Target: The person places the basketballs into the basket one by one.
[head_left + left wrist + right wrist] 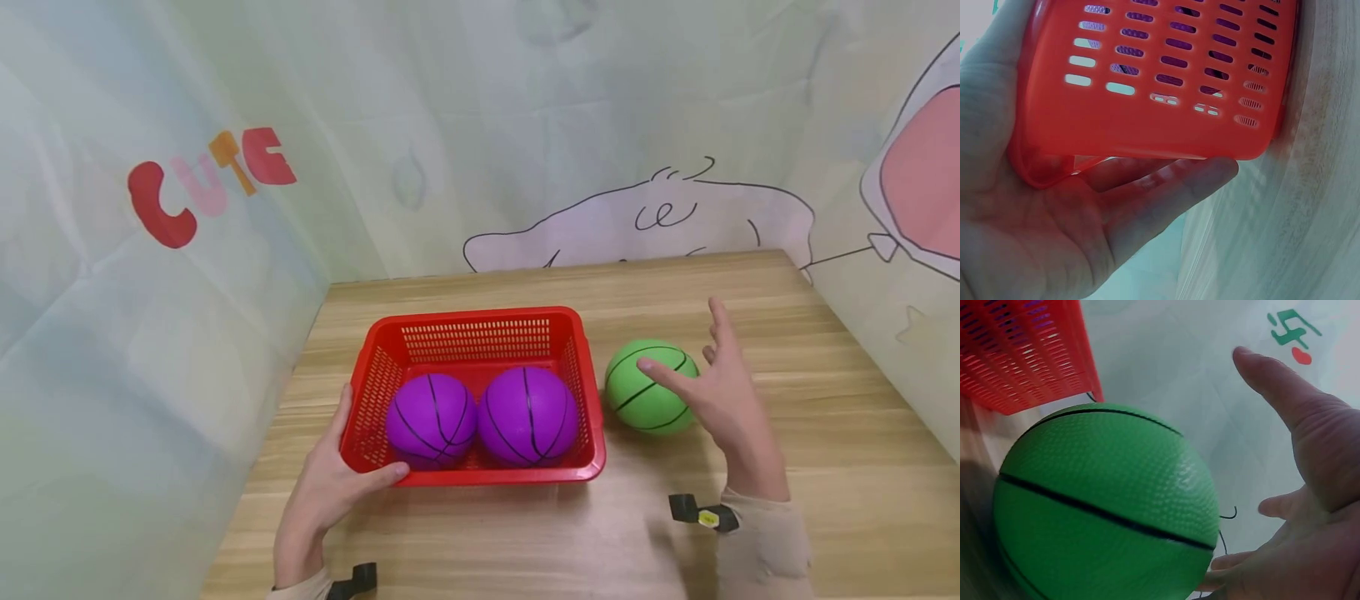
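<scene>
A red plastic basket point(495, 477) with slotted walls stands on the table, holding two purple balls side by side, the left ball point(429, 421) and the right ball point(527, 417), both with black basketball lines. My left hand point(318, 483) grips the basket's front left corner, its thumb on the front rim and its fingers along the outer left wall point(1147, 125). To the basket's right, a green ball point(637, 392) with black lines lies on the table. Over its right side is my right hand point(727, 400), thumb and fingers spread wide, gripping nothing; whether the fingertips touch the ball is unclear.
The wood-grain table point(510, 542) reaches back to a pale fabric wall point(420, 150) with cartoon drawings. Another fabric side point(90, 350) with the letters CUTE closes off the left, and one more stands at the right. Dark straps point(705, 512) sit on both wrists.
</scene>
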Demonstrator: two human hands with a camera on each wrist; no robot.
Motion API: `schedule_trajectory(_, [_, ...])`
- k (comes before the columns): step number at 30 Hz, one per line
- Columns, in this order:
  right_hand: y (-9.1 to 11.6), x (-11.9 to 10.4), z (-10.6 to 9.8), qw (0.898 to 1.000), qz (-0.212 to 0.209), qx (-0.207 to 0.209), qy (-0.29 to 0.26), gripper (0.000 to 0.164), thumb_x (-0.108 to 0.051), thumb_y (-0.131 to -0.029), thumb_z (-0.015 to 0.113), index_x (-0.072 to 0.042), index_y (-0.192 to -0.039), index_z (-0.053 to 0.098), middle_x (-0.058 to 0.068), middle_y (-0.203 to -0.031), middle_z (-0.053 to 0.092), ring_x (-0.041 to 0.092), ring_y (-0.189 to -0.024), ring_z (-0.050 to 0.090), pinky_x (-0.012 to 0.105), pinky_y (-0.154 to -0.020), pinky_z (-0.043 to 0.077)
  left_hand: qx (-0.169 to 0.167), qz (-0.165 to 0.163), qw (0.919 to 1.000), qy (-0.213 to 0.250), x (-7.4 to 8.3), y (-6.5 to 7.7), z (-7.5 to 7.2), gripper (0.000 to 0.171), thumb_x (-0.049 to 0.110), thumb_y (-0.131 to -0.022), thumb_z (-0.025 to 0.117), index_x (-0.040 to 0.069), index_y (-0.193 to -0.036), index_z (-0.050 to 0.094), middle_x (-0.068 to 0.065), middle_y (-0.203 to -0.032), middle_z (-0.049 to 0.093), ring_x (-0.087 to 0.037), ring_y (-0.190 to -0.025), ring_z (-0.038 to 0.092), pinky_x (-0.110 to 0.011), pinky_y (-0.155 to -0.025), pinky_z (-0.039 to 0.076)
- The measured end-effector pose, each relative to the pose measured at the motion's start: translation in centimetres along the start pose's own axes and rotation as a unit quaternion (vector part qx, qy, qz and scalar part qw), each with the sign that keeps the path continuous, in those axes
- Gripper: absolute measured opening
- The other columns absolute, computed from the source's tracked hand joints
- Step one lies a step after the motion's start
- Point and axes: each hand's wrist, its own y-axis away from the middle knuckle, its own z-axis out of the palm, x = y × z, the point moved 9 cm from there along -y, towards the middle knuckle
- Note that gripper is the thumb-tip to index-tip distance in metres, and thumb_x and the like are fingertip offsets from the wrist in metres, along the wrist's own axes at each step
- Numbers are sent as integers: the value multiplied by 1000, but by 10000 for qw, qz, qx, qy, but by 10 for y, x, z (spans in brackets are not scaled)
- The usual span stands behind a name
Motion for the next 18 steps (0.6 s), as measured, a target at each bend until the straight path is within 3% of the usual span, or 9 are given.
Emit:
schedule_trajectory(8, [0,21,15,9966,377,-735,-20,146,-43,-88,97,-36,-177,-19,26,-184,-10,59,-166,9,84,-124,24,41,4,10000,39,0,2,-1,139,38,-78,104,49,-177,6,-8,-178,39,-39,-152,48,-61,-109,59])
schedule_trajectory(18, [0,38,26,9941,546,-931,-84,144,-35,-89,96,-26,-178,-16,35,-180,10,57,-157,28,79,-126,28,27,36,10000,45,0,1,-1,140,37,-78,104,49,-177,6,-9,-178,39,-39,-152,49,-62,-110,58])
